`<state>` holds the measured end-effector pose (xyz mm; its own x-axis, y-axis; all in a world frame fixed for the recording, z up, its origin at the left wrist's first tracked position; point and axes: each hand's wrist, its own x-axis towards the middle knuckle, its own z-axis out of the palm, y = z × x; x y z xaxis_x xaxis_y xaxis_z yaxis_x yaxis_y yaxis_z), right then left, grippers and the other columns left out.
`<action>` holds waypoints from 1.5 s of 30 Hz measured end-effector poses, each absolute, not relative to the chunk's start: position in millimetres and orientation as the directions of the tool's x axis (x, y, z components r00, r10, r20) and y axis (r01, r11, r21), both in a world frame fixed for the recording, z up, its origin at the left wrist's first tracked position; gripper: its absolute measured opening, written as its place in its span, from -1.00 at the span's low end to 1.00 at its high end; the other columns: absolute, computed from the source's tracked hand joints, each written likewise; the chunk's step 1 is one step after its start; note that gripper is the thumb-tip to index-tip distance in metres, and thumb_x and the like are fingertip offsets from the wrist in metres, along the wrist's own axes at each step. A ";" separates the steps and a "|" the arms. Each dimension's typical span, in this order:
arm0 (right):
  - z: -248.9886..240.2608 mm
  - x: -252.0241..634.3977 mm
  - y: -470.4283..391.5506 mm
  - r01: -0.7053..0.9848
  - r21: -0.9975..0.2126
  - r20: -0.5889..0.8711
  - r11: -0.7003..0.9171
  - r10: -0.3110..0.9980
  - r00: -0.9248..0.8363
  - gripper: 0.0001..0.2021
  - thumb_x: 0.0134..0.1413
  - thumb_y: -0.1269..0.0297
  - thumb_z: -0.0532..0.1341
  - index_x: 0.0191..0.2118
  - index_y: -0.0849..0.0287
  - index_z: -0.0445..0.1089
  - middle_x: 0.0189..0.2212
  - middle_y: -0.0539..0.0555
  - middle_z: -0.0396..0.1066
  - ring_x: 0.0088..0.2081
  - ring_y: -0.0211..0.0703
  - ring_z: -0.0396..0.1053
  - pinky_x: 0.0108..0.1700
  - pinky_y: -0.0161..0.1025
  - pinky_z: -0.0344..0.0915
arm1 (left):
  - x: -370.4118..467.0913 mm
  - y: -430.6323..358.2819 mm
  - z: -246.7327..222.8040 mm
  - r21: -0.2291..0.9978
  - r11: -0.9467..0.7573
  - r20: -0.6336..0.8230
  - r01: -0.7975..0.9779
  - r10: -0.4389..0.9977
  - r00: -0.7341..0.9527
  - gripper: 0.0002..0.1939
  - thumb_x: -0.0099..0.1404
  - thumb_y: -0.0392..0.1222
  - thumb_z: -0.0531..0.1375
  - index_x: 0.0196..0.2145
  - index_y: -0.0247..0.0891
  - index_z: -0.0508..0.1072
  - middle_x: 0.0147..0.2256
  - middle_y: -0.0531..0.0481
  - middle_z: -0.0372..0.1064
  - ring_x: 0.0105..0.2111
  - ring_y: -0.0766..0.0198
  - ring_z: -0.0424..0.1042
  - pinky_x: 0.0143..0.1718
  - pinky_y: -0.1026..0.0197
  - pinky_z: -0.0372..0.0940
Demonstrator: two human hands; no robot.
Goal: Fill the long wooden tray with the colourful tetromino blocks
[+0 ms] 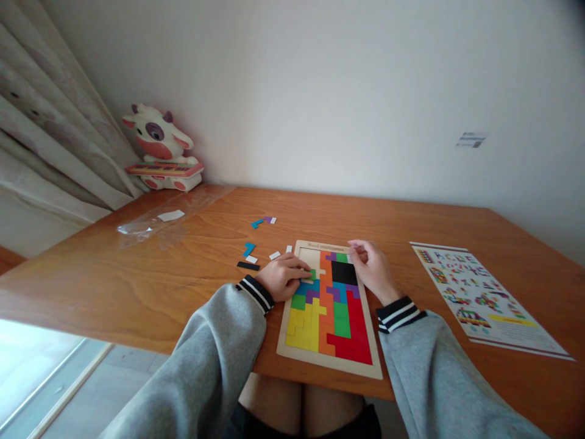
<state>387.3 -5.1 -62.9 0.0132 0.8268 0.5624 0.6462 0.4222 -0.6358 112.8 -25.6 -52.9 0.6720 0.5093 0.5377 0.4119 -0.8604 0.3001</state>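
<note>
A wooden puzzle board (328, 364) with a pale frame lies tilted slightly on the table, its tray filled largely with coloured block pieces. My left hand (284, 275) reaches over its left side, with index finger and thumb on a green puzzle piece (312, 274) near the bare upper-left part of the tray. At the upper right corner, my right hand (372, 268) is closed, with curled fingers against the frame. A black block (343, 272) sits in the tray close to that hand. Yellow pieces (303, 323) and red pieces (359, 329) fill the near end.
Loose blue pieces (249, 249), a black strip (248, 266) and several white pieces lie left of the board. A printed pattern sheet (491, 299) is at right. Clear plastic wrapping (150, 231) and a cow toy keyboard (164, 167) occupy the far left.
</note>
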 end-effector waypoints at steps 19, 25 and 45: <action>-63.4 386.0 -5.6 0.642 -0.641 0.545 0.420 0.838 -0.005 -0.78 0.20 0.16 0.12 -0.19 0.14 0.43 -0.24 0.16 0.47 -0.23 -0.04 0.43 -0.15 -0.03 0.40 | 105.9 -28.0 -50.2 0.223 -0.851 0.438 0.475 0.523 0.731 -0.58 0.16 -0.29 0.06 -0.09 -0.18 0.59 -0.01 -0.05 0.50 -0.08 0.08 0.38 0.01 -0.02 0.33; -64.5 387.5 -4.3 0.648 -0.634 0.543 0.422 0.840 -0.015 -0.80 0.19 0.19 0.12 -0.19 0.13 0.44 -0.24 0.16 0.47 -0.23 -0.04 0.43 -0.15 -0.04 0.40 | 105.1 -29.4 -49.9 0.275 -0.870 0.477 0.409 0.493 0.728 -0.60 0.13 -0.29 0.07 -0.14 -0.17 0.61 -0.03 -0.03 0.52 -0.12 0.09 0.38 -0.02 -0.02 0.35; -65.6 389.8 -3.7 0.654 -0.629 0.546 0.420 0.838 -0.013 -0.78 0.20 0.17 0.11 -0.18 0.12 0.44 -0.23 0.17 0.47 -0.18 -0.01 0.43 -0.10 -0.01 0.39 | 37.3 -10.1 -34.4 0.270 -0.564 0.579 0.781 0.743 0.336 -0.67 0.21 -0.33 0.04 -0.15 -0.25 0.53 -0.23 -0.10 0.53 -0.22 0.11 0.43 -0.06 0.03 0.36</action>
